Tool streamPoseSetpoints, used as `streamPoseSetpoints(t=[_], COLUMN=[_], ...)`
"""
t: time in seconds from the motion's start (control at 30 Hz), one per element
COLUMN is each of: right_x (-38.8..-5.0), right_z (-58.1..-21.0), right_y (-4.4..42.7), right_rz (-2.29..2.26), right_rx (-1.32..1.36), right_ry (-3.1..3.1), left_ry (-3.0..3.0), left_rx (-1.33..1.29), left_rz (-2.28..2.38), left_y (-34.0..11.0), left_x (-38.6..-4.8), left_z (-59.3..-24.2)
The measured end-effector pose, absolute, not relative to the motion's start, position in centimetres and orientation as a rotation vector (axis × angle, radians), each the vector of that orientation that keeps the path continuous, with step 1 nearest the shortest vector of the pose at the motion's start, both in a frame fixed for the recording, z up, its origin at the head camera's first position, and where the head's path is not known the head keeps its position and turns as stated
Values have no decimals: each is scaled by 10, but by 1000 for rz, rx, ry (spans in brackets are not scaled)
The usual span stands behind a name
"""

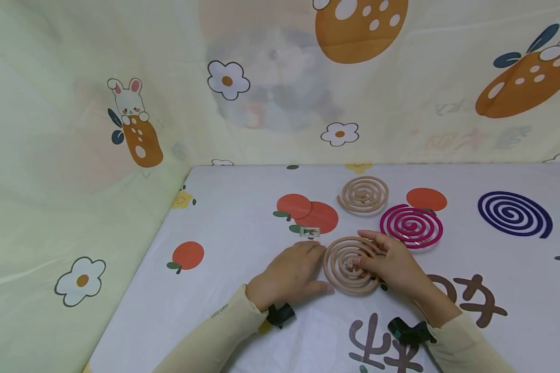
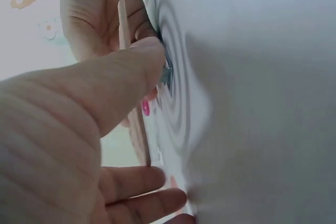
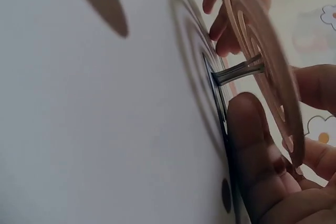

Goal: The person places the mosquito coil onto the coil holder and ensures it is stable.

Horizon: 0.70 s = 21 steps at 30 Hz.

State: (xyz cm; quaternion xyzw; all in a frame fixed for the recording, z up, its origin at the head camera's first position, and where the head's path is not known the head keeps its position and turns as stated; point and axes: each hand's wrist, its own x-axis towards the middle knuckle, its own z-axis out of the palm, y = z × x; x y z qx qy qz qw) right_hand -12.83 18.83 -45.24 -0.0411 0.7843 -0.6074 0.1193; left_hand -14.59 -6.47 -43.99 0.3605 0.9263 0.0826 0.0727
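Apparently we're seating the coil [image 3: 282, 69] on its stand [image 3: 239, 73]; our right hand [image 1: 396, 267] pinches it, left hand [image 1: 290, 275] uncurled; steady centring's needed.

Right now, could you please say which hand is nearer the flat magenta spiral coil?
Right: the right hand is beside the coil's near-left edge; the left hand is farther off, leftward.

Head cam looks forward-down over my hands [image 1: 291, 272]; wrist cams [image 1: 281, 315], low and close, face inward, sharing the tan spiral [image 1: 339, 265].
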Motion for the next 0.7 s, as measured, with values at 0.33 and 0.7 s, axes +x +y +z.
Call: streamPoseSetpoints(t=[0.33,0.7], right_x=[-115,-105], right_z=[-446,-442], right_y=[196,201], right_rz=[-1623,-1564], right_rx=[-274,-504], right_ry=[2466,2452], left_ry=[2760,2756], left_rx=[1062,1191], left_rz=[393,480], left_y=[-65,-62], left_x=[-146,-147], left_z=[-439,-445])
